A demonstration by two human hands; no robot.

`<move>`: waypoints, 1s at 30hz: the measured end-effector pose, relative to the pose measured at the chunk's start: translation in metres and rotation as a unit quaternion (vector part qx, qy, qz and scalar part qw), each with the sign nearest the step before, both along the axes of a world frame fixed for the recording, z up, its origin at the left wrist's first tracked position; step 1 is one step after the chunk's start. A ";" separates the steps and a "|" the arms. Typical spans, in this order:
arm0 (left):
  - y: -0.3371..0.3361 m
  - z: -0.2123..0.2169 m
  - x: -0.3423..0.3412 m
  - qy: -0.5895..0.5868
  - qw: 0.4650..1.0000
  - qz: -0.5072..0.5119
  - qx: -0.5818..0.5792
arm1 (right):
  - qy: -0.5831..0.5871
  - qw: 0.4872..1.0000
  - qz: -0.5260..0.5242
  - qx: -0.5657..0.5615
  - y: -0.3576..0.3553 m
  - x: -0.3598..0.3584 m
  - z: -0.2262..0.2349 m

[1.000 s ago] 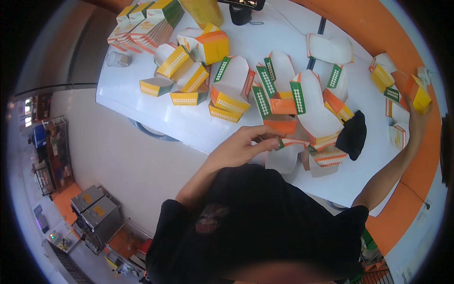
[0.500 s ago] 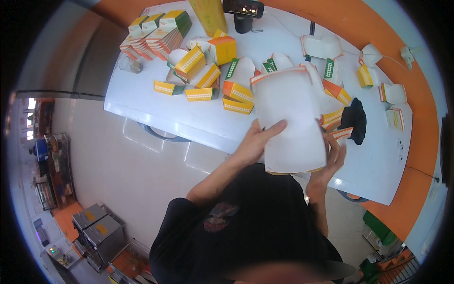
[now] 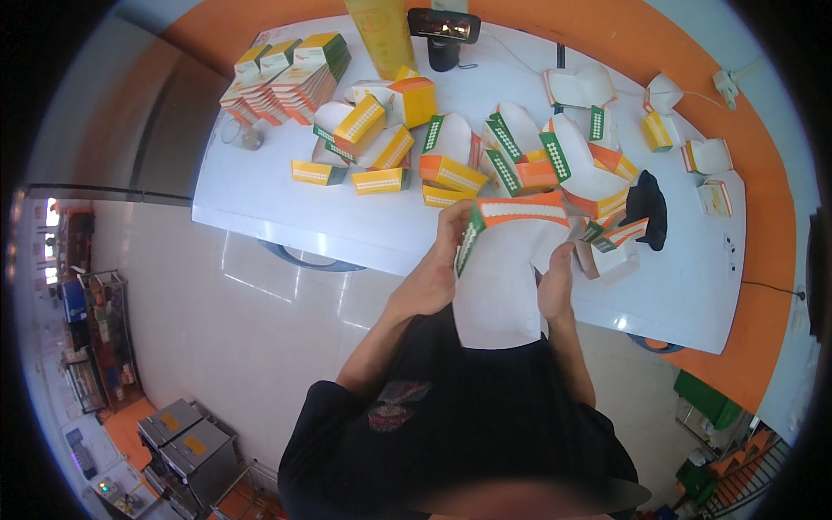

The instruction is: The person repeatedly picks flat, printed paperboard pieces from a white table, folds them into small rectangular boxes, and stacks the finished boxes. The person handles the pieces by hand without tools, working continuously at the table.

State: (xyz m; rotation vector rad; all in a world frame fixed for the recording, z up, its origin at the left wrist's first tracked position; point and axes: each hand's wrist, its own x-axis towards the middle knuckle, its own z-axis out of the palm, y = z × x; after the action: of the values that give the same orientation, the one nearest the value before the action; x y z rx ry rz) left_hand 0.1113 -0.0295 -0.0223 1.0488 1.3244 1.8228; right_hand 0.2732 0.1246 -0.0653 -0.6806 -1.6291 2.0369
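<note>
Between my hands, in front of my chest, is a cardboard food box (image 3: 503, 286) with its plain white inside facing up. Its far wall is folded upright and shows an orange and white trim, with green at the left corner. My left hand (image 3: 440, 269) grips that left corner, its fingers partly hidden behind the box. My right hand (image 3: 556, 282) holds the right edge, thumb on top. Just beyond my right hand, another partly folded box (image 3: 611, 251) rests on the table.
Several yellow, green and orange boxes (image 3: 455, 173) lie across the white table (image 3: 286, 212). Stacked flat boxes (image 3: 299, 82) stand at the far left by a clear cup (image 3: 241, 134). A yellow bag (image 3: 379, 39), a phone on a stand (image 3: 444, 30) and a black cloth-like item (image 3: 646, 211) are also there.
The box has come nearer to my body. Its far wall, flat before, now stands up. My left hand has shifted to its far left corner.
</note>
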 end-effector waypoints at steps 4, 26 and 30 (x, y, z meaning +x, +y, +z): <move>-0.004 0.015 -0.019 0.018 0.988 0.057 -0.142 | 0.003 0.990 -0.004 0.142 -0.024 -0.024 0.027; -0.035 0.038 -0.088 0.232 0.969 0.069 0.058 | 0.165 0.891 -0.197 0.375 -0.097 -0.103 0.075; -0.036 0.041 -0.094 0.283 0.946 0.111 0.107 | 0.140 0.845 -0.223 0.465 -0.100 -0.108 0.085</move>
State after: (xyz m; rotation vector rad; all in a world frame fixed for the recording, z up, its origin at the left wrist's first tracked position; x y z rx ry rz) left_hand 0.0170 -0.0660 0.0190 1.6936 1.6486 1.9405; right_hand 0.1655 0.0249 0.0193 -0.3156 -1.7883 0.7911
